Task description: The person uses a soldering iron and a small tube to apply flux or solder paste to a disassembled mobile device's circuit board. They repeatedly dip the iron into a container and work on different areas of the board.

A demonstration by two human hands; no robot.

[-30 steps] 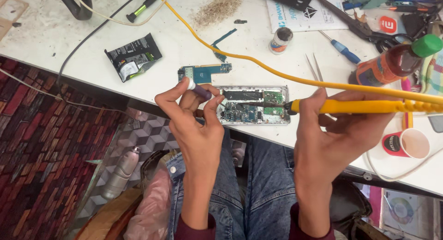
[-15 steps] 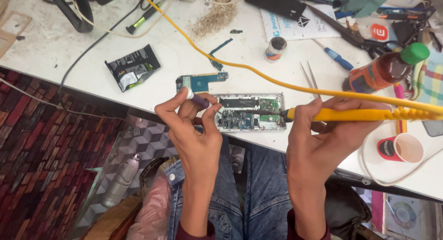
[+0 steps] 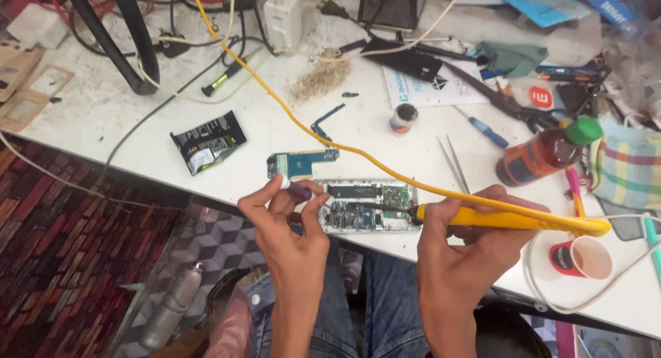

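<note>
I see the right hand [image 3: 475, 241] clenched around a yellow soldering iron [image 3: 509, 219], tip at the opened phone [image 3: 368, 206] on the desk [image 3: 124, 117] edge; left hand [image 3: 289, 220] fingers pinch a small purple-and-white tube [image 3: 295, 188] beside it

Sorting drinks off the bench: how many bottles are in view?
2: a green-capped brown plastic bottle lying on the white table at right, and a grey metal bottle on the floor below; clutter may hide others.

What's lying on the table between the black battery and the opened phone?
In the head view, a small blue circuit board lies between the battery and the opened phone.
</note>
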